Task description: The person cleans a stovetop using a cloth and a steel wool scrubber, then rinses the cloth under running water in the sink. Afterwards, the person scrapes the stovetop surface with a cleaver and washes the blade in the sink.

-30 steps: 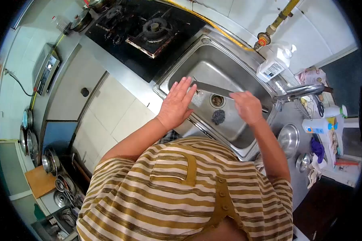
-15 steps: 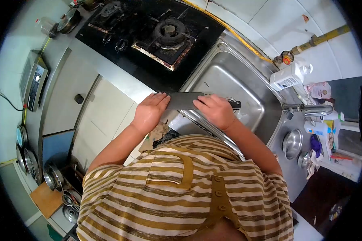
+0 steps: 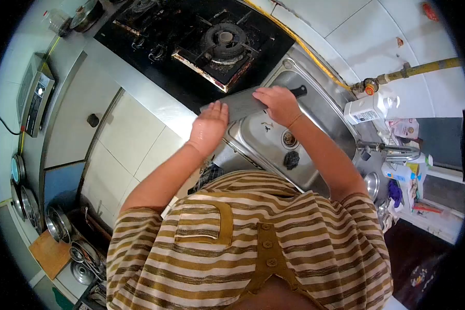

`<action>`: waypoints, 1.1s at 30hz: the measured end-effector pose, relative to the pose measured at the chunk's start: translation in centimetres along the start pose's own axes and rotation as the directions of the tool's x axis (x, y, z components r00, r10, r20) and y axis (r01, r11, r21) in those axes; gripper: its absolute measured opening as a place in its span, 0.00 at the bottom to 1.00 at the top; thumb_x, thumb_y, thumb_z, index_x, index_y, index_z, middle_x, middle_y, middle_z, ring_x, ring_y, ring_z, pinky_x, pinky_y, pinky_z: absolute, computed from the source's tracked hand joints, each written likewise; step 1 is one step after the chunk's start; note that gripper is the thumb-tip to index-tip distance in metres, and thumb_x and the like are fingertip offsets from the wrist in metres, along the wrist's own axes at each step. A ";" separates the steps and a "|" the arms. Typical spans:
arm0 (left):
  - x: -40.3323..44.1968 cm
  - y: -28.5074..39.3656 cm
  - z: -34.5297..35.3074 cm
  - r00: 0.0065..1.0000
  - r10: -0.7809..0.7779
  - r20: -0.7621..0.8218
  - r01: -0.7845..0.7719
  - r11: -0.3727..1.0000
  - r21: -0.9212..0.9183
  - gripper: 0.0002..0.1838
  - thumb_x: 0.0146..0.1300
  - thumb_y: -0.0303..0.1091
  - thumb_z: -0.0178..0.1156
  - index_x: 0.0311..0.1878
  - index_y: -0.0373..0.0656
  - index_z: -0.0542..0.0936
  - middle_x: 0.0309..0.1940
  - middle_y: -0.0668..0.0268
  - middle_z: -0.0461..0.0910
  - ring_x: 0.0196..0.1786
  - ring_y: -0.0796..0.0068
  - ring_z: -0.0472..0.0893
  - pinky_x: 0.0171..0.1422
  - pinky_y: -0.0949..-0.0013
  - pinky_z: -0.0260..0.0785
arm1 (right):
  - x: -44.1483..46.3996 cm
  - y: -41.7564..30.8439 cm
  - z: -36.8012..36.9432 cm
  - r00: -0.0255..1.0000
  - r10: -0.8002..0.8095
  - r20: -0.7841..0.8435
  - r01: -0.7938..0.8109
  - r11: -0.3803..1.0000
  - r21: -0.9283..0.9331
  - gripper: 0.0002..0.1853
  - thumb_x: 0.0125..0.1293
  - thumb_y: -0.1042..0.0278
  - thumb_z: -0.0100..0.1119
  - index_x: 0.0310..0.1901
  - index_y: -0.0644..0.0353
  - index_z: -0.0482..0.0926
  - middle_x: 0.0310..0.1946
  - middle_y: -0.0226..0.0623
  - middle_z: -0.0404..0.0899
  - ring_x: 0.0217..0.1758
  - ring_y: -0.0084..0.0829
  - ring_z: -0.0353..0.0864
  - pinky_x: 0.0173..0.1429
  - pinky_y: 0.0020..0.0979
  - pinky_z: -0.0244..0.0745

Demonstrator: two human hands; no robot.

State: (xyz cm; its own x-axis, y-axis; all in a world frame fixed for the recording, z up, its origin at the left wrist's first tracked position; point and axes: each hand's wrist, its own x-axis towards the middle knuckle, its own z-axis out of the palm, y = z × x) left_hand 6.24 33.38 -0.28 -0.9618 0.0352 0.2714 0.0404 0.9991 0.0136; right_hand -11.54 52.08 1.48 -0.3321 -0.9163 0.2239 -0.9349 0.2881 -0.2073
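Note:
A cleaver with a broad grey blade [image 3: 241,105] and a black handle is held across the near left corner of the steel sink [image 3: 323,112]. My left hand [image 3: 210,125] is closed on the far left end of the blade. Closer to the handle, my right hand [image 3: 279,105] grips the blade with its fingers pressed together on top. The black handle sticks out beyond my right hand. Below in the sink lie a dark scouring pad [image 3: 292,159] and the drain [image 3: 289,138].
A black gas stove [image 3: 225,49] adjoins the sink. The faucet [image 3: 398,151] and a white bottle [image 3: 370,107] stand at the sink's right. Metal bowls [image 3: 371,185] sit on the right counter. Pots and lids [image 3: 58,223] are at the lower left.
The cleaver has come from over the sink to its left corner, and its handle end now points up and right. My left hand has gone from spread fingers to gripping the blade.

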 end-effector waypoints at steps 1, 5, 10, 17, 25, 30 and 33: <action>0.4 1.2 0.1 0.999 -0.021 0.041 0.019 0.998 0.061 0.23 0.55 0.27 0.53 0.56 0.35 0.74 0.55 0.51 0.77 0.53 0.60 0.80 0.51 0.67 0.77 | 0.1 1.1 -0.1 0.996 -0.068 -0.051 0.068 0.998 -0.015 0.21 0.48 0.78 0.56 0.47 0.52 0.80 0.48 0.29 0.80 0.43 0.35 0.79 0.48 0.35 0.75; 2.2 4.2 0.5 0.996 -0.065 0.064 0.060 0.994 0.089 0.23 0.57 0.28 0.52 0.58 0.32 0.72 0.55 0.48 0.76 0.54 0.59 0.80 0.47 0.67 0.78 | 0.6 4.8 -0.9 0.991 -0.133 0.001 0.132 0.987 0.095 0.22 0.45 0.78 0.58 0.45 0.52 0.81 0.47 0.29 0.80 0.44 0.36 0.79 0.49 0.35 0.73; 4.0 5.3 1.1 0.979 -0.138 0.150 0.100 0.966 0.239 0.23 0.58 0.29 0.52 0.57 0.31 0.72 0.54 0.48 0.77 0.54 0.61 0.81 0.43 0.69 0.79 | 3.1 7.3 0.0 0.973 -0.224 -0.050 0.229 0.964 0.132 0.24 0.39 0.80 0.59 0.44 0.53 0.81 0.46 0.30 0.80 0.46 0.36 0.78 0.49 0.35 0.73; 4.9 6.0 1.4 0.964 -0.227 0.136 0.175 0.932 0.316 0.24 0.58 0.29 0.51 0.58 0.31 0.71 0.53 0.49 0.78 0.53 0.63 0.81 0.40 0.71 0.79 | 5.4 9.1 0.4 0.944 -0.325 -0.055 0.330 0.933 0.143 0.25 0.36 0.81 0.60 0.43 0.53 0.81 0.46 0.29 0.80 0.50 0.35 0.78 0.52 0.35 0.73; 5.6 5.5 1.5 0.954 -0.251 0.163 0.201 0.941 0.272 0.25 0.58 0.29 0.52 0.59 0.30 0.70 0.54 0.48 0.77 0.54 0.61 0.80 0.43 0.71 0.79 | 6.7 10.0 1.1 0.913 -0.402 -0.072 0.408 0.898 0.164 0.21 0.40 0.79 0.61 0.41 0.54 0.80 0.40 0.29 0.79 0.45 0.34 0.78 0.48 0.35 0.74; 5.7 7.1 1.5 0.944 -0.282 0.172 0.207 0.911 0.355 0.25 0.57 0.29 0.53 0.59 0.30 0.71 0.55 0.47 0.76 0.54 0.60 0.80 0.43 0.71 0.79 | 5.6 10.0 0.9 0.916 -0.385 -0.115 0.398 0.908 0.129 0.20 0.41 0.79 0.61 0.41 0.53 0.80 0.40 0.27 0.78 0.45 0.34 0.77 0.46 0.35 0.75; 6.0 7.6 1.2 0.942 -0.261 0.213 0.189 0.933 0.307 0.25 0.57 0.29 0.53 0.59 0.30 0.70 0.55 0.47 0.76 0.55 0.61 0.80 0.43 0.71 0.79 | 5.5 10.8 0.4 0.911 -0.411 -0.040 0.412 0.898 0.157 0.20 0.42 0.79 0.61 0.41 0.53 0.80 0.41 0.27 0.77 0.45 0.34 0.77 0.46 0.35 0.74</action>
State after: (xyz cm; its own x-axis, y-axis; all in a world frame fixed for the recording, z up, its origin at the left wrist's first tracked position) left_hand 0.46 41.22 0.26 -0.9739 -0.2223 0.0469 -0.2271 0.9460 -0.2315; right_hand -23.40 50.08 0.10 0.0768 -0.9420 0.3268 -0.9564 -0.1623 -0.2430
